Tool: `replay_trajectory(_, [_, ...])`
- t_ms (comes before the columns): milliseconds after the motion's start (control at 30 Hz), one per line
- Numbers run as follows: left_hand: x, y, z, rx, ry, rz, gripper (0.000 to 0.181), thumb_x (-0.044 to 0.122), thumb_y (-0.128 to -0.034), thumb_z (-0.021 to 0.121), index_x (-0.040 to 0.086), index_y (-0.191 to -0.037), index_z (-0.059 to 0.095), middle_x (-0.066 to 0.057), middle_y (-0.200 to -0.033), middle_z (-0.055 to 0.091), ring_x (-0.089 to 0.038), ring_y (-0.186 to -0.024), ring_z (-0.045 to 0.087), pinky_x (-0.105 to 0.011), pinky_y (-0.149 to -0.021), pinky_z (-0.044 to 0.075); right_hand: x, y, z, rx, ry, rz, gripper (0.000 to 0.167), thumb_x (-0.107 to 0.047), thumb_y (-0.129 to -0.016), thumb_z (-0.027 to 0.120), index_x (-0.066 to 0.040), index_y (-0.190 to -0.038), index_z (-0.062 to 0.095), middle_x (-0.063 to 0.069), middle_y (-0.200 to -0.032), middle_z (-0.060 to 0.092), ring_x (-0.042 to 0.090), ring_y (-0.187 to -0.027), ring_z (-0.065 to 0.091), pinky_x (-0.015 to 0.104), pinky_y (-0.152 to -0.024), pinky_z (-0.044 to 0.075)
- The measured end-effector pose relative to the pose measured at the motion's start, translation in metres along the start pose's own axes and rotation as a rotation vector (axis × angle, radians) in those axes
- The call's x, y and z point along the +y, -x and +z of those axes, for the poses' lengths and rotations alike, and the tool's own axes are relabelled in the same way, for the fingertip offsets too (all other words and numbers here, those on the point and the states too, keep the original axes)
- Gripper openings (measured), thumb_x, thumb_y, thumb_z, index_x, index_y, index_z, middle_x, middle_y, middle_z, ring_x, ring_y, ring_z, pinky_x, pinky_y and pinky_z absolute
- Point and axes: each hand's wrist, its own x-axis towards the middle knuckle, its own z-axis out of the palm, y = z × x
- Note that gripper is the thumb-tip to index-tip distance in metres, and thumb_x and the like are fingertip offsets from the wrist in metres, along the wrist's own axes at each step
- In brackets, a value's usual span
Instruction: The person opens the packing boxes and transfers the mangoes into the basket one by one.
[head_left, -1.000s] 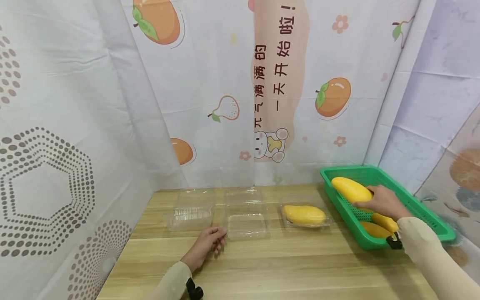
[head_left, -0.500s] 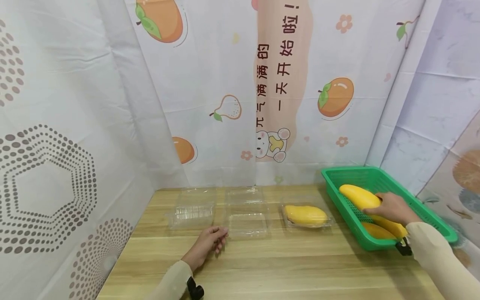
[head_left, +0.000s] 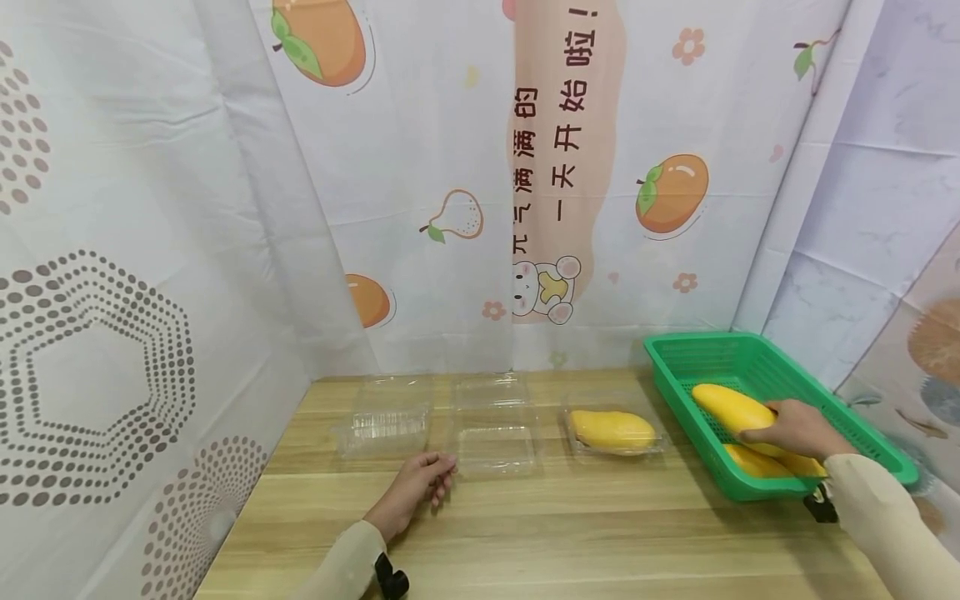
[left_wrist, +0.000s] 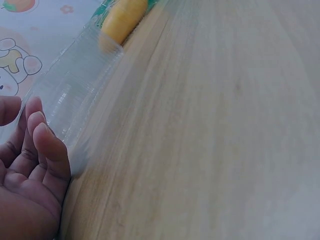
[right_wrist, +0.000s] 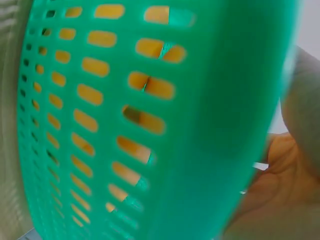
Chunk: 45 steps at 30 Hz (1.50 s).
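Observation:
In the head view my right hand [head_left: 802,429] grips a yellow mango [head_left: 731,410] from above, inside the green basket [head_left: 696,433]. More mangoes [head_left: 753,463] lie beneath it. The basket's slotted wall [right_wrist: 200,140] hides most of that grasp in the right wrist view. My left hand [head_left: 416,487] rests on the table with loosely curled fingers, its fingertips at the near left corner of an opened clear plastic box [head_left: 495,450]. Whether they touch the box I cannot tell. In the left wrist view the left hand [left_wrist: 32,175] shows thumb and fingers slightly apart.
Right of the opened box stands another clear box with a mango [head_left: 611,431] in it, close to the basket. Several clear boxes appear stacked [head_left: 386,425] at the left. A printed curtain [head_left: 420,167] hangs behind the wooden table [head_left: 570,533].
My right hand has lowered the mango deeper into the basket and shifted it slightly right, towards the mangoes below. The left hand stays in place.

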Motion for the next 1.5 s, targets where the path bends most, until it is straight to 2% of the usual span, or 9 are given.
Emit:
replay_trajectory(200, [-0.001,0.001,0.000,-0.007,-0.001,-0.003,0.039,0.033,-0.1033,0.064,-0.006,-0.108,0.065,-0.001,-0.078,0.062,-0.010,-0.062,0.050,-0.023,-0.053,0.046,0.005,0.003,-0.002,-0.008,0.002,0.029,0.048,-0.042,-0.089,0.077,0.003,-0.098,0.064,0.003,-0.076,0.056,0.020,-0.069,0.048,0.036,-0.062,0.041])
replay_trajectory(433, [-0.002,0.001,0.000,-0.006,-0.005,-0.003,0.038,0.032,-0.1039,0.063,-0.005,-0.107,0.065,-0.001,-0.078,0.061,-0.010,-0.062,0.050,-0.023,-0.053,0.046,0.010,0.001,-0.001,-0.006,0.014,0.044,0.063,-0.046,-0.091,0.075,0.013,-0.110,0.063,0.006,-0.078,0.057,0.022,-0.071,0.049,0.037,-0.062,0.041])
replay_trajectory(533, [-0.003,0.000,0.001,-0.007,-0.007,0.000,0.039,0.032,-0.1041,0.062,-0.006,-0.108,0.065,-0.001,-0.078,0.061,-0.010,-0.062,0.050,-0.023,-0.054,0.046,0.014,-0.001,0.001,0.008,0.036,0.035,0.075,-0.047,-0.090,0.076,0.020,-0.120,0.059,0.019,-0.089,0.065,0.029,-0.077,0.056,0.043,-0.064,0.048])
replay_trajectory(667, [-0.003,-0.001,0.001,-0.008,-0.006,-0.001,0.039,0.033,-0.1036,0.063,-0.006,-0.108,0.065,-0.001,-0.078,0.061,-0.010,-0.063,0.050,-0.023,-0.054,0.046,0.019,-0.005,0.005,0.019,0.057,0.013,0.084,-0.047,-0.090,0.077,0.025,-0.126,0.053,0.036,-0.108,0.065,0.041,-0.087,0.063,0.055,-0.069,0.053])
replay_trajectory(833, [-0.004,-0.001,0.001,-0.012,-0.006,-0.001,0.041,0.035,-0.1030,0.064,-0.006,-0.109,0.065,-0.001,-0.078,0.061,-0.010,-0.062,0.050,-0.023,-0.054,0.047,0.019,-0.006,0.007,0.013,0.055,0.015,0.087,-0.047,-0.090,0.077,0.027,-0.128,0.050,0.042,-0.115,0.060,0.053,-0.096,0.062,0.060,-0.073,0.053])
replay_trajectory(1000, [-0.003,-0.002,0.000,-0.011,-0.007,0.006,0.041,0.034,-0.1033,0.064,-0.007,-0.109,0.065,-0.001,-0.078,0.062,-0.010,-0.062,0.050,-0.023,-0.054,0.047,0.016,-0.008,0.007,0.002,0.071,0.001,0.086,-0.046,-0.089,0.078,0.026,-0.127,0.050,0.040,-0.112,0.062,0.046,-0.091,0.062,0.058,-0.073,0.052])
replay_trajectory(1100, [-0.002,-0.003,0.000,-0.006,-0.007,0.008,0.041,0.035,-0.1027,0.064,-0.006,-0.108,0.065,-0.001,-0.078,0.062,-0.010,-0.063,0.051,-0.023,-0.055,0.048,0.013,-0.008,0.005,-0.005,0.080,-0.006,0.084,-0.045,-0.090,0.078,0.026,-0.127,0.051,0.043,-0.118,0.059,0.055,-0.099,0.060,0.063,-0.078,0.052])
replay_trajectory(1233, [-0.002,-0.003,-0.001,0.000,-0.005,0.006,0.041,0.035,-0.1024,0.065,-0.006,-0.107,0.065,-0.001,-0.078,0.062,-0.010,-0.063,0.051,-0.023,-0.055,0.048,0.009,-0.006,0.002,-0.005,0.082,-0.003,0.082,-0.043,-0.092,0.076,0.026,-0.129,0.050,0.047,-0.127,0.051,0.068,-0.114,0.046,0.072,-0.085,0.047])
replay_trajectory(1500, [-0.002,-0.003,-0.002,-0.006,0.012,-0.003,0.032,0.031,-0.1060,0.059,0.000,-0.102,0.067,-0.001,-0.078,0.062,-0.010,-0.062,0.051,-0.022,-0.055,0.048,-0.006,-0.006,-0.002,-0.011,0.045,-0.013,0.070,-0.040,-0.099,0.069,0.022,-0.129,0.055,0.042,-0.126,0.057,0.066,-0.115,0.049,0.070,-0.085,0.048])
